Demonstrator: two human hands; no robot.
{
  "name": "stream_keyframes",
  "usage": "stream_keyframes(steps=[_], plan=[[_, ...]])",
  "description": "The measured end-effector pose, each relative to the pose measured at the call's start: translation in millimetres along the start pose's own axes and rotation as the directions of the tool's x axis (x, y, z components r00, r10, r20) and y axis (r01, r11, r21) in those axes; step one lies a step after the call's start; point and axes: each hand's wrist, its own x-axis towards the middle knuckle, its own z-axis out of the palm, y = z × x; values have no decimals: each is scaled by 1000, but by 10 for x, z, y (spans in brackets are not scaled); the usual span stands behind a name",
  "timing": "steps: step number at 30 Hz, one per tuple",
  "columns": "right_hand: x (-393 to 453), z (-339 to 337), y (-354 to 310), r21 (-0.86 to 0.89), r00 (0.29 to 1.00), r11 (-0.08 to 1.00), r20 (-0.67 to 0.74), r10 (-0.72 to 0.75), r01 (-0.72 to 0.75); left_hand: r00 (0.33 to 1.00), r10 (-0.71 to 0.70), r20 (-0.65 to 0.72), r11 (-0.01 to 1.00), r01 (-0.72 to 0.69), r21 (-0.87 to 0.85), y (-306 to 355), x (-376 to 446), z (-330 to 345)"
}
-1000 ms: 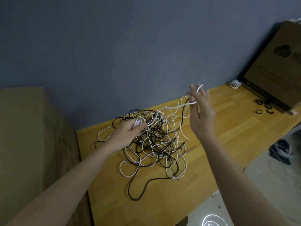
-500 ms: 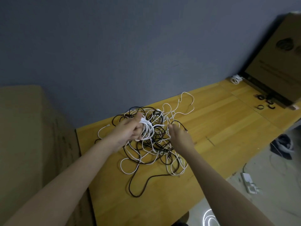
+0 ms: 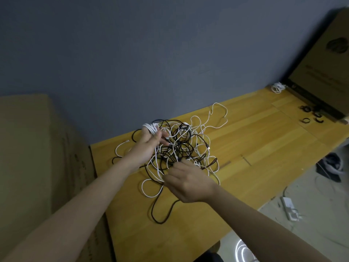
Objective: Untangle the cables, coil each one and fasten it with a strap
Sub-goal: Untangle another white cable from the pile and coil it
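Note:
A tangle of white and black cables (image 3: 181, 144) lies on the wooden table (image 3: 255, 148). My left hand (image 3: 149, 142) is raised over the tangle's left side with several turns of a white cable (image 3: 151, 128) wound around its fingers. A strand of that white cable runs down from it to my right hand (image 3: 187, 181), which pinches it at the tangle's near edge. A loose white end (image 3: 217, 110) trails off to the far right. Several black straps (image 3: 311, 116) lie far right on the table.
A coiled white cable (image 3: 277, 87) sits at the table's far right by a leaning cardboard box (image 3: 321, 69). Another cardboard box (image 3: 37, 157) stands against the table's left edge. A power strip (image 3: 289, 207) and a dark shoe (image 3: 332, 165) lie on the floor to the right.
My right hand dropped from the raised cable end into the tangle, then drew back to its near edge. My left hand lifted, and white turns now sit around its fingers.

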Motion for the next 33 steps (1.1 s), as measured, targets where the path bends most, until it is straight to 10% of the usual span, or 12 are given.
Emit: stream_keyframes(steps=[6, 10, 15, 18, 22, 28, 33], plan=[[282, -345, 402, 96, 898, 954, -322, 301, -285, 958, -197, 206, 980, 191, 50, 31, -35, 65], [175, -297, 693, 424, 705, 656, -56, 707, -624, 938, -67, 341, 998, 69, 7, 211, -75, 40], [-443, 82, 895, 73, 501, 509, 339, 796, -858, 984, -12, 178, 976, 50, -210, 289, -78, -94], [-649, 164, 909, -20, 318, 352, 382, 868, -936, 995, 12, 103, 983, 7, -185, 263, -56, -84], [-308, -106, 1007, 537, 108, -24, 213, 971, -843, 998, -10, 63, 994, 17, -111, 224, -33, -61], [155, -611, 1190, 621, 312, 470, -352, 882, -628, 999, -28, -36, 994, 24, -110, 165, 15, -85], [110, -509, 1328, 392, 323, 241, 157, 933, -888, 1000, -25, -12, 997, 24, -77, 155, -2, -64]])
